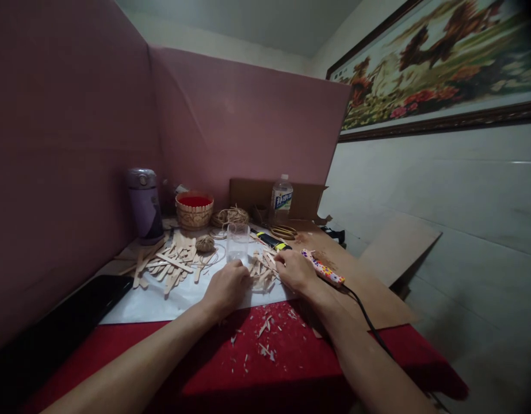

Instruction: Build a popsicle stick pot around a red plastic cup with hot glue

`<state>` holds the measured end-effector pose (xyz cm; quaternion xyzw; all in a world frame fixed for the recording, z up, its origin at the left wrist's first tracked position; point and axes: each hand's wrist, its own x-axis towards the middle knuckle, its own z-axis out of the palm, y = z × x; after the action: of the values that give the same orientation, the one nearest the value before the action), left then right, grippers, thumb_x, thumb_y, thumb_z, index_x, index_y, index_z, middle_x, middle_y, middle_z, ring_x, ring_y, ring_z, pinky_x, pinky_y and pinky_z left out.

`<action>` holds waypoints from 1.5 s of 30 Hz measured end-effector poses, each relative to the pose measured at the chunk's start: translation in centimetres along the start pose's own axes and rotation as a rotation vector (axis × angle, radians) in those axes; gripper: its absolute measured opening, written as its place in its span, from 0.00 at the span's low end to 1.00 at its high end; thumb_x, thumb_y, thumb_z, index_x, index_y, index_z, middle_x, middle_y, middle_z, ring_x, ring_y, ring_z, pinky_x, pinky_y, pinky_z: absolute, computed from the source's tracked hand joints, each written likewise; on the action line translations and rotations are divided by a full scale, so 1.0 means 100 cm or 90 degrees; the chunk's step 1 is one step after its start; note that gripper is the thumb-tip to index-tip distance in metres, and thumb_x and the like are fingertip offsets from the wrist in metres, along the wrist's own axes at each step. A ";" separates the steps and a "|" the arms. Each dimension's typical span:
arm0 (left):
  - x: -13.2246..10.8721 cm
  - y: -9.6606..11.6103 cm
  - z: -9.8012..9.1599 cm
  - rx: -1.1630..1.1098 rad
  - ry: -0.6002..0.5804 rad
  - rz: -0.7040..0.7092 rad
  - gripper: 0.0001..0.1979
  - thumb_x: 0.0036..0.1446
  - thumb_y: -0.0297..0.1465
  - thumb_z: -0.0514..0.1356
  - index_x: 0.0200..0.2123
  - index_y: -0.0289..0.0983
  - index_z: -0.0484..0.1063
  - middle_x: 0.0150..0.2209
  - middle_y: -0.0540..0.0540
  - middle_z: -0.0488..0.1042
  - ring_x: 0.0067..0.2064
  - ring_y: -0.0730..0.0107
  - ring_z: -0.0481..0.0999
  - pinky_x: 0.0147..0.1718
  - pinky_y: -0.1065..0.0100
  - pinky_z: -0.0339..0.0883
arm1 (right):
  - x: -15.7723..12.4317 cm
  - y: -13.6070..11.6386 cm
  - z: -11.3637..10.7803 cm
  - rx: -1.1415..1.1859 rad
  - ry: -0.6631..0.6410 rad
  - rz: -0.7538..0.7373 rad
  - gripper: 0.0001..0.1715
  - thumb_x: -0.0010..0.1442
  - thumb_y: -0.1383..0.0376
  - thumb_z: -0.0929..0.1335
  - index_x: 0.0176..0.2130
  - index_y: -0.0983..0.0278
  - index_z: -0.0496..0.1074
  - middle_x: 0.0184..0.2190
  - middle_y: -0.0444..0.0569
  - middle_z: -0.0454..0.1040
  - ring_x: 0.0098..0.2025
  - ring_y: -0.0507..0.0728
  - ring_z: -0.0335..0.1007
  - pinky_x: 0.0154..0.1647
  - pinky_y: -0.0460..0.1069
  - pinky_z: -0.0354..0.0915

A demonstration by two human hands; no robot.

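Note:
My left hand is closed at the near lower side of a clear plastic cup, its fingertips partly hidden behind the hand. My right hand bends over a heap of short cut wooden stick pieces, thumb and fingers drawn together at the heap's right edge; whatever is between them is too small to tell. Just right of that hand lies a glue gun with a flowered pattern, its black cord trailing toward me. A black-and-yellow tool rests behind the heap.
Whole craft sticks are piled on the left beside a twine ball. Behind stand a purple bottle, a red-lined basket, a twine coil, gold-handled scissors and a water bottle. Wood scraps litter the red cloth.

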<state>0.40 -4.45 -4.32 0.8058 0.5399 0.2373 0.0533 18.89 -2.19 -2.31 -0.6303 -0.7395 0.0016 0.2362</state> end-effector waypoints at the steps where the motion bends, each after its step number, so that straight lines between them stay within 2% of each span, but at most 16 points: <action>1: 0.001 0.000 0.000 0.008 0.000 -0.005 0.13 0.61 0.30 0.51 0.28 0.37 0.74 0.36 0.44 0.73 0.37 0.66 0.73 0.36 0.67 0.62 | 0.000 -0.001 0.001 0.006 -0.008 -0.012 0.13 0.54 0.69 0.65 0.33 0.59 0.79 0.35 0.47 0.81 0.40 0.57 0.75 0.38 0.46 0.62; 4: 0.001 -0.001 0.001 0.012 0.002 -0.011 0.13 0.61 0.27 0.50 0.31 0.36 0.74 0.37 0.43 0.73 0.38 0.66 0.74 0.37 0.68 0.63 | 0.000 0.000 -0.002 0.016 0.025 0.010 0.14 0.56 0.67 0.64 0.36 0.56 0.79 0.38 0.44 0.81 0.41 0.55 0.75 0.39 0.45 0.63; 7: -0.002 -0.005 0.001 0.009 0.005 -0.017 0.12 0.60 0.25 0.51 0.37 0.38 0.74 0.39 0.44 0.73 0.41 0.66 0.74 0.40 0.68 0.63 | 0.004 0.005 -0.011 0.006 0.109 0.108 0.19 0.61 0.65 0.59 0.44 0.58 0.76 0.43 0.49 0.79 0.44 0.57 0.74 0.40 0.48 0.63; 9: -0.004 -0.007 0.000 0.028 0.012 -0.028 0.12 0.59 0.25 0.52 0.39 0.40 0.74 0.41 0.44 0.73 0.43 0.65 0.73 0.40 0.68 0.63 | 0.005 0.008 -0.015 0.002 0.131 0.150 0.20 0.61 0.65 0.59 0.46 0.59 0.76 0.42 0.51 0.79 0.43 0.59 0.75 0.40 0.49 0.63; 13: -0.007 -0.007 -0.003 0.090 0.032 -0.019 0.12 0.60 0.28 0.51 0.40 0.39 0.74 0.42 0.42 0.73 0.44 0.60 0.71 0.41 0.64 0.63 | 0.004 0.007 -0.012 0.012 0.086 0.115 0.19 0.57 0.69 0.62 0.42 0.59 0.78 0.39 0.51 0.80 0.42 0.60 0.75 0.40 0.49 0.64; 17: -0.008 -0.004 -0.005 0.126 -0.002 0.002 0.14 0.62 0.30 0.49 0.34 0.39 0.75 0.39 0.42 0.74 0.43 0.59 0.69 0.41 0.62 0.61 | 0.003 0.004 -0.004 0.037 0.024 0.048 0.16 0.53 0.69 0.65 0.37 0.58 0.80 0.37 0.47 0.81 0.41 0.57 0.76 0.40 0.46 0.64; 20: -0.008 -0.003 -0.004 0.124 -0.017 0.015 0.14 0.63 0.30 0.49 0.32 0.38 0.74 0.38 0.42 0.74 0.43 0.60 0.68 0.41 0.63 0.61 | 0.006 0.010 -0.006 0.049 0.044 0.067 0.18 0.56 0.68 0.63 0.41 0.57 0.78 0.36 0.45 0.81 0.40 0.55 0.76 0.38 0.45 0.65; 24: -0.009 -0.005 -0.002 0.124 -0.005 0.030 0.13 0.62 0.30 0.50 0.33 0.38 0.74 0.38 0.41 0.74 0.42 0.59 0.68 0.40 0.62 0.61 | 0.008 0.017 -0.011 0.025 0.104 0.140 0.21 0.58 0.68 0.60 0.45 0.57 0.76 0.37 0.48 0.81 0.40 0.57 0.76 0.37 0.47 0.64; 27: -0.009 -0.006 -0.001 0.124 0.001 0.035 0.12 0.61 0.29 0.51 0.32 0.37 0.74 0.38 0.41 0.75 0.42 0.58 0.68 0.40 0.61 0.61 | 0.007 0.016 -0.008 0.012 0.089 0.133 0.17 0.55 0.69 0.63 0.38 0.58 0.79 0.36 0.50 0.81 0.40 0.59 0.75 0.37 0.48 0.63; 30: -0.009 -0.006 -0.001 0.120 -0.001 0.033 0.12 0.61 0.29 0.51 0.33 0.37 0.75 0.39 0.40 0.75 0.43 0.57 0.68 0.41 0.60 0.61 | 0.006 0.013 -0.006 0.028 0.047 0.093 0.14 0.52 0.70 0.64 0.32 0.58 0.79 0.33 0.47 0.81 0.38 0.57 0.75 0.36 0.46 0.62; 33: -0.009 -0.006 -0.001 0.114 -0.001 0.035 0.13 0.61 0.28 0.51 0.34 0.37 0.76 0.39 0.40 0.75 0.43 0.57 0.69 0.42 0.60 0.61 | 0.008 0.013 -0.009 0.044 0.061 0.110 0.17 0.56 0.68 0.62 0.40 0.57 0.78 0.37 0.45 0.81 0.39 0.56 0.75 0.36 0.46 0.63; 37: -0.009 -0.005 -0.002 0.111 -0.003 0.035 0.13 0.61 0.28 0.51 0.33 0.37 0.76 0.39 0.40 0.74 0.43 0.58 0.69 0.42 0.61 0.61 | 0.009 0.017 -0.013 0.028 0.099 0.159 0.20 0.58 0.68 0.60 0.45 0.60 0.76 0.40 0.51 0.80 0.44 0.59 0.73 0.38 0.48 0.62; 41: -0.009 -0.004 -0.002 0.119 -0.007 0.033 0.13 0.61 0.28 0.51 0.34 0.37 0.76 0.39 0.40 0.74 0.43 0.58 0.69 0.42 0.61 0.61 | 0.008 0.017 -0.005 0.025 0.045 0.096 0.19 0.55 0.71 0.62 0.42 0.61 0.77 0.38 0.53 0.79 0.42 0.59 0.73 0.39 0.48 0.61; 45: -0.009 -0.005 -0.002 0.125 -0.011 0.028 0.13 0.62 0.29 0.50 0.33 0.37 0.76 0.39 0.41 0.74 0.43 0.58 0.69 0.41 0.60 0.61 | 0.009 0.015 0.000 0.057 -0.010 0.040 0.23 0.53 0.75 0.62 0.44 0.60 0.76 0.36 0.46 0.80 0.39 0.54 0.74 0.38 0.44 0.62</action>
<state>-0.36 -5.13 -4.60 0.8207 0.5426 0.1773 -0.0265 20.25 -1.06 -2.46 -0.6418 -0.7206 0.0470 0.2579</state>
